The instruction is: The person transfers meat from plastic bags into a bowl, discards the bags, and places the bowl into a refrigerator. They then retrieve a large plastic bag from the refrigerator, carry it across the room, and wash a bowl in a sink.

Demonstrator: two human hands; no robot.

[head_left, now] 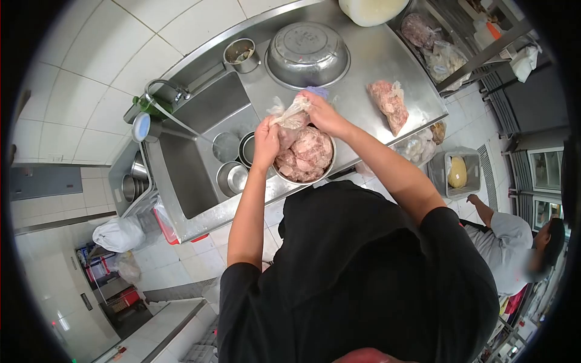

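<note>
A clear plastic bag (293,118) is stretched between my two hands over a round metal bowl (333,158). My left hand (266,145) is closed on the bag's left side, and my right hand (324,114) grips its gathered upper edge. Pale pink raw meat pieces (307,156) fill the bowl, which stands at the front of the steel counter. More pinkish content shows through the lower part of the bag. To the right on the counter lies another bag of meat (389,104).
Left of the bowl is a steel sink (193,175) with a tap (179,92) and metal pots (232,178). An upturned metal basin (307,53) and a small metal pot (241,55) stand behind. A person (502,245) is at the right, near a grey bin (439,172).
</note>
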